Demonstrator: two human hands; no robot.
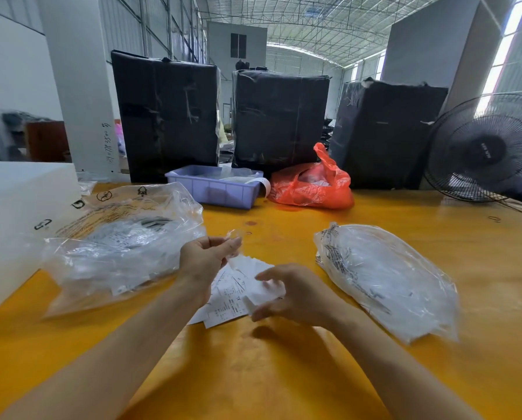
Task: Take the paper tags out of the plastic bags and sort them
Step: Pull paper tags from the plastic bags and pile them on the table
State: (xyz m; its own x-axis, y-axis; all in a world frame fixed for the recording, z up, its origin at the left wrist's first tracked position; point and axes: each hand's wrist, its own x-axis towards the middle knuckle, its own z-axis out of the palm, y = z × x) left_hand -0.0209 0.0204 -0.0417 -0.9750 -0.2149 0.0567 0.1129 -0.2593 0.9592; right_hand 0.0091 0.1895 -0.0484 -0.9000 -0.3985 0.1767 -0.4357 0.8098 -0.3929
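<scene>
My left hand is raised over the yellow table and pinches a small clear plastic bag at its top. My right hand is lower, its fingers curled round a white paper tag coming out of that bag. Under both hands lies a loose pile of white printed tags. A large clear bag holding more small packets lies to the left. Another big clear bag lies to the right.
A purple plastic bin and a red plastic bag sit at the back of the table, in front of three black wrapped bales. A white foam block stands at the left edge, a black fan at the right.
</scene>
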